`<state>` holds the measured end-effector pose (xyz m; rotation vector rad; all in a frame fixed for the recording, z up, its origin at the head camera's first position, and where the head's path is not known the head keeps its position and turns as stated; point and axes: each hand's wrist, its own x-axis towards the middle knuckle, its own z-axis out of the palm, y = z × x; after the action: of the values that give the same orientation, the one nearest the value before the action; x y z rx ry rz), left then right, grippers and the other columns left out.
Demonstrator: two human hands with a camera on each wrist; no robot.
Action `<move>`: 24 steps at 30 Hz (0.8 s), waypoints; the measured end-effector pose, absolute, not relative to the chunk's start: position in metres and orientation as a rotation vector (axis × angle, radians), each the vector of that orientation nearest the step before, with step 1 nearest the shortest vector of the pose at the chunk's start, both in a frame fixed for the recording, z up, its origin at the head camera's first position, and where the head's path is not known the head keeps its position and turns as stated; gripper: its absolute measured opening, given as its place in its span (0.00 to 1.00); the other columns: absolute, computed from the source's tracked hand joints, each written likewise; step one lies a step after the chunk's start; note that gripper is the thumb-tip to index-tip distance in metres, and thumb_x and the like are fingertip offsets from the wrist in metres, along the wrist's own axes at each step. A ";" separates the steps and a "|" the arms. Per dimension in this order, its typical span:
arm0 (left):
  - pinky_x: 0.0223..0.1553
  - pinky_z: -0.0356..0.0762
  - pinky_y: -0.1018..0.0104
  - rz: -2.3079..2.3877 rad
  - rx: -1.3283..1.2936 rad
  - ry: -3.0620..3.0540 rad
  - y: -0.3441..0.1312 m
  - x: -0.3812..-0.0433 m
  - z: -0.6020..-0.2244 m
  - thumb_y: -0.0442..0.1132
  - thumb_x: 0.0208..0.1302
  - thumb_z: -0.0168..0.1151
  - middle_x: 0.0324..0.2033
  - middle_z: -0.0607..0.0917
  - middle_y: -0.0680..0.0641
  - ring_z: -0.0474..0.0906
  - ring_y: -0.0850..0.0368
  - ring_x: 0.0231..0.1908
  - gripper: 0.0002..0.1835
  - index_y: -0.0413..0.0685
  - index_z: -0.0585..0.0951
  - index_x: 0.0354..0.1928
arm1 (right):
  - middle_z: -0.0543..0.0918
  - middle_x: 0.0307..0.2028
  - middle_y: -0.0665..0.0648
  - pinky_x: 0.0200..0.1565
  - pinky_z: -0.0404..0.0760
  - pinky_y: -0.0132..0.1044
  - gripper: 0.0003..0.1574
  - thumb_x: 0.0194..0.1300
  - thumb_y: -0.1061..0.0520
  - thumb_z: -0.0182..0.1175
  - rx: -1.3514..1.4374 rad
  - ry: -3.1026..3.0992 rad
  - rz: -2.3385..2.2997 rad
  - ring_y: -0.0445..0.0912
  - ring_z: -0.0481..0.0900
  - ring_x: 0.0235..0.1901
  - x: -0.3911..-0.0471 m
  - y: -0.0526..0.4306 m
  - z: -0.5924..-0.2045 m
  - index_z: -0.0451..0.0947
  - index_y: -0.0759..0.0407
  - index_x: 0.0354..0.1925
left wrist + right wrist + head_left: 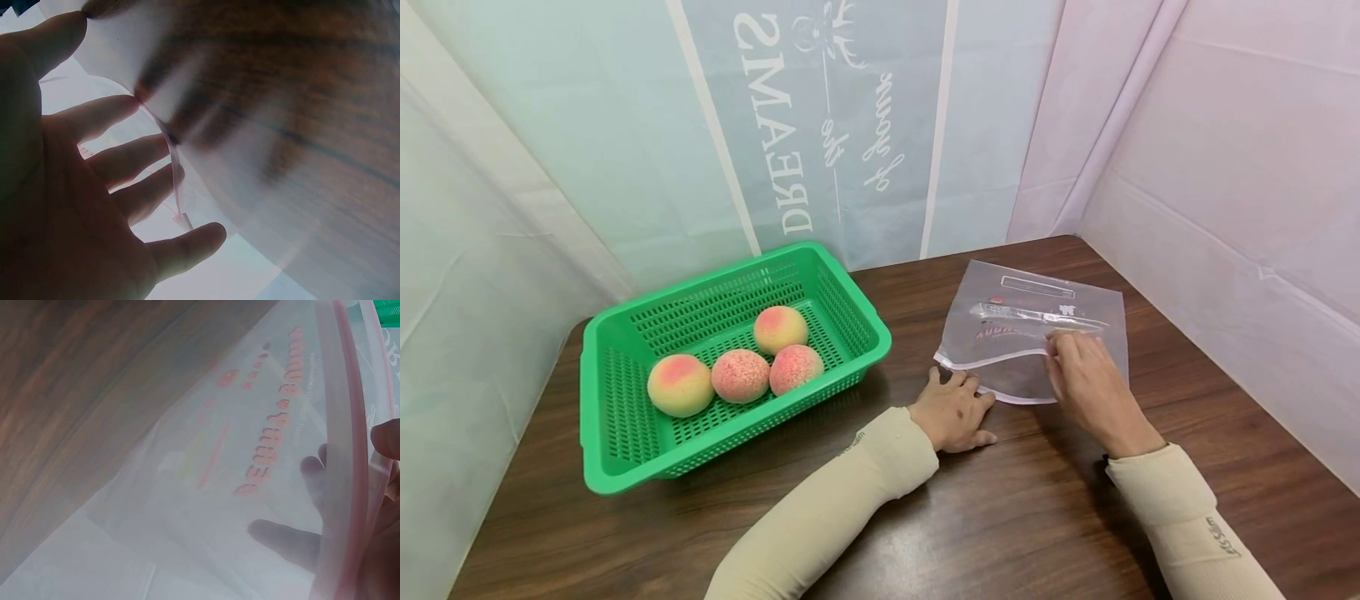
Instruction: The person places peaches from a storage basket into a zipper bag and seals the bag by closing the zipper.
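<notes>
A clear zip bag [1030, 300] with pink printing lies on the table, its mouth parted toward me. My left hand [957, 412] rests at the near lip with fingers spread, the fingertips touching that edge. In the left wrist view, the straight fingers of the left hand [94, 181] meet the bag's rim. My right hand [1090, 387] pinches the upper lip of the mouth and holds it raised. In the right wrist view, some fingers [284, 544] show through the film of the zip bag [187, 506].
A green plastic basket [597, 375] stands to the left, holding several peaches [681, 385]. The dark wooden table [880, 500] meets a printed curtain [865, 125] at the back and a pale curtain [1247, 250] on the right.
</notes>
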<state>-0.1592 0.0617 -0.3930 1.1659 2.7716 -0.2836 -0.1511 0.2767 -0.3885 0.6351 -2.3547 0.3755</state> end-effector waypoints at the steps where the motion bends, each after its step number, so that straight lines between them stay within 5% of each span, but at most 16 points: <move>1: 0.65 0.62 0.43 -0.282 1.164 2.771 0.062 -0.159 -0.393 0.68 0.69 0.49 0.66 0.72 0.53 0.63 0.55 0.68 0.31 0.64 0.71 0.68 | 0.80 0.39 0.70 0.45 0.72 0.62 0.08 0.58 0.72 0.60 0.633 -2.350 0.380 0.64 0.78 0.38 -0.151 0.276 -0.388 0.71 0.69 0.35; 11: 0.67 0.60 0.44 -0.277 1.153 2.762 0.061 -0.159 -0.392 0.69 0.69 0.49 0.67 0.70 0.53 0.60 0.56 0.70 0.32 0.64 0.71 0.69 | 0.78 0.40 0.73 0.48 0.70 0.67 0.06 0.61 0.68 0.55 0.659 -2.256 0.395 0.66 0.77 0.39 -0.153 0.277 -0.389 0.71 0.72 0.36; 19: 0.69 0.58 0.46 -0.281 1.149 2.752 0.061 -0.159 -0.391 0.69 0.69 0.48 0.68 0.69 0.54 0.57 0.58 0.71 0.34 0.63 0.69 0.70 | 0.79 0.44 0.75 0.48 0.69 0.68 0.14 0.70 0.60 0.49 0.667 -2.175 0.434 0.70 0.76 0.43 -0.156 0.276 -0.389 0.70 0.73 0.36; 24: 0.69 0.58 0.46 -0.289 1.150 2.757 0.061 -0.158 -0.390 0.70 0.69 0.47 0.68 0.69 0.54 0.57 0.58 0.71 0.34 0.63 0.69 0.70 | 0.79 0.45 0.75 0.49 0.68 0.68 0.06 0.62 0.67 0.55 0.653 -2.172 0.445 0.70 0.76 0.45 -0.157 0.275 -0.389 0.70 0.73 0.36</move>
<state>-0.1579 0.0611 -0.3902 1.1496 2.7571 -0.2894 -0.1565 0.2751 -0.3891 0.6529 -2.1724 0.4454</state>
